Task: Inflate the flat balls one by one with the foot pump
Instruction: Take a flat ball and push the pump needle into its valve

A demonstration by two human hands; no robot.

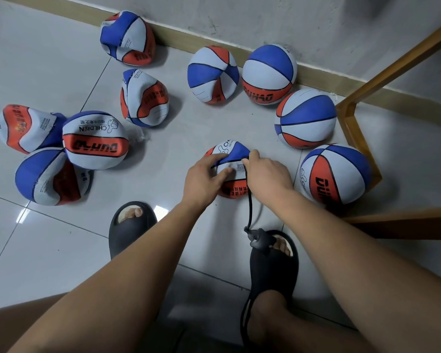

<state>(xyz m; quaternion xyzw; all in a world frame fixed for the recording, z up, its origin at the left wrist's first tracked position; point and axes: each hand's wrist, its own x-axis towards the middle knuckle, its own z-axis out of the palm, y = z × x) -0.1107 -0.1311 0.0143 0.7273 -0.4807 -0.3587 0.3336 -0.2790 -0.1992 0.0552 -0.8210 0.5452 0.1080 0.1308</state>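
A flat red, white and blue ball (236, 151) lies on the tiled floor in front of me. My left hand (203, 178) grips its left side, thumb across the white panel. My right hand (267, 171) pinches the end of the black pump hose (250, 207) at the ball's white panel. The hose runs down to a black pump fitting (261, 240) lying over my right foot in a black slipper (273, 266). The pump body is hidden under that foot. The valve itself is covered by my fingers.
Several crumpled flat balls (94, 140) lie at the left and back left. Round balls (269, 73) stand along the wall and at the right. A wooden frame (351, 123) hems in the right side. My left slipper (130, 228) rests on bare tiles.
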